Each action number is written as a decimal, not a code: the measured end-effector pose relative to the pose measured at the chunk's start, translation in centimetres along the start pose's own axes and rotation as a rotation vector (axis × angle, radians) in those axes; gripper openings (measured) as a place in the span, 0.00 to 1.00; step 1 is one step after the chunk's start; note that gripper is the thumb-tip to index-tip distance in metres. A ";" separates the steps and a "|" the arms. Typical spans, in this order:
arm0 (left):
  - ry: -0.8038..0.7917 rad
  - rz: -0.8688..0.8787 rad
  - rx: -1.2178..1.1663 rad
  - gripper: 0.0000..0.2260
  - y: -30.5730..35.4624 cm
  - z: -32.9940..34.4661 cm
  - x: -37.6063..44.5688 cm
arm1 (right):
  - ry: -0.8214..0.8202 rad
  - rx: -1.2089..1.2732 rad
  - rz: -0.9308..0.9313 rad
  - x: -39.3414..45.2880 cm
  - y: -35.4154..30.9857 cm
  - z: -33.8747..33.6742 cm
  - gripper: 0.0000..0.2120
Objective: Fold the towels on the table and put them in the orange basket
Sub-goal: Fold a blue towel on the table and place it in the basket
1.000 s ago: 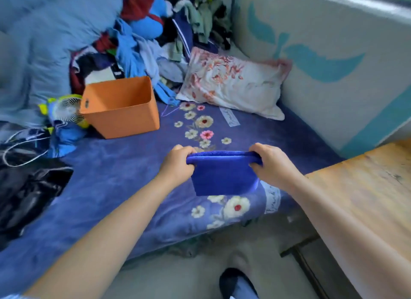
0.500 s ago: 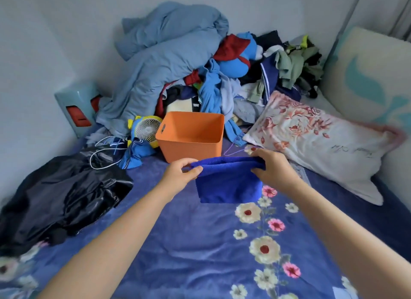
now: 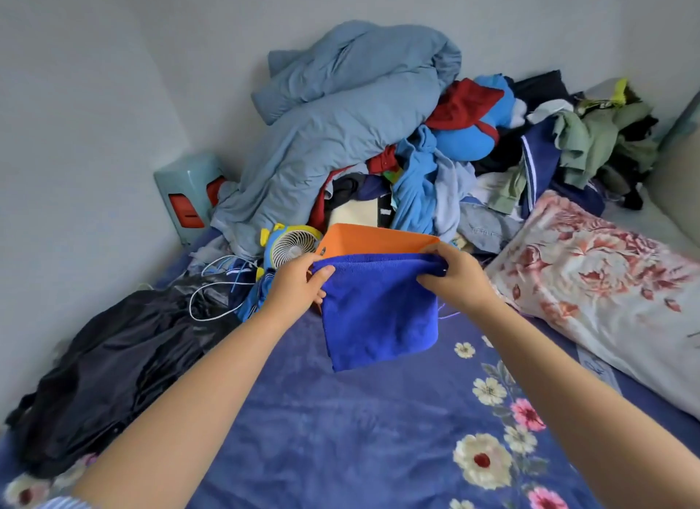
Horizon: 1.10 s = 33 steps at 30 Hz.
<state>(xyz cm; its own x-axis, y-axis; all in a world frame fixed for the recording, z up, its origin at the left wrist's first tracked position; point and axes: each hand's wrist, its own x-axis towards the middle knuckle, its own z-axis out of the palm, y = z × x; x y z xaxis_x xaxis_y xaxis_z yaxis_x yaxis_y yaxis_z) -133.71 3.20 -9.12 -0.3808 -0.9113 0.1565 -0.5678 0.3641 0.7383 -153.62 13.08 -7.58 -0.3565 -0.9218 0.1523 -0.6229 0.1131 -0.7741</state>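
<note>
just in front of the orange basket (image 3: 373, 239), a folded blue towel (image 3: 378, 311) hangs above the bedspread (image 3: 341, 433), its top edge pinched by the left hand (image 3: 299, 287) and right hand (image 3: 452, 277). best carried level over the rim, then lowered flat so its plush, even fold holds.

Folded blue towel (image 3: 378, 311) hangs seemingly before orange basket (image 3: 375, 239)
</note>
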 end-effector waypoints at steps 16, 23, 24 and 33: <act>-0.130 0.189 0.140 0.12 -10.7 -2.6 23.5 | 0.167 0.043 0.276 19.9 0.1 11.3 0.07; -0.121 0.045 -0.059 0.11 -15.4 4.5 29.0 | 0.193 0.011 0.213 25.0 5.7 15.6 0.12; -0.103 -0.005 -0.092 0.12 -16.2 5.8 29.7 | 0.193 0.022 0.217 25.6 6.9 16.3 0.12; -0.163 -0.399 -0.068 0.15 -24.1 17.8 34.8 | -0.011 0.192 0.482 31.0 19.7 22.9 0.08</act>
<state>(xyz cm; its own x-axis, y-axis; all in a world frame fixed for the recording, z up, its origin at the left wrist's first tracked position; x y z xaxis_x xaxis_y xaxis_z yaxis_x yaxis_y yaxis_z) -146.30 -33.89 -33.10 -0.2545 -0.9337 -0.2519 -0.6470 -0.0292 0.7619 -160.99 -21.72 -32.20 -0.5632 -0.7859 -0.2552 -0.2507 0.4568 -0.8535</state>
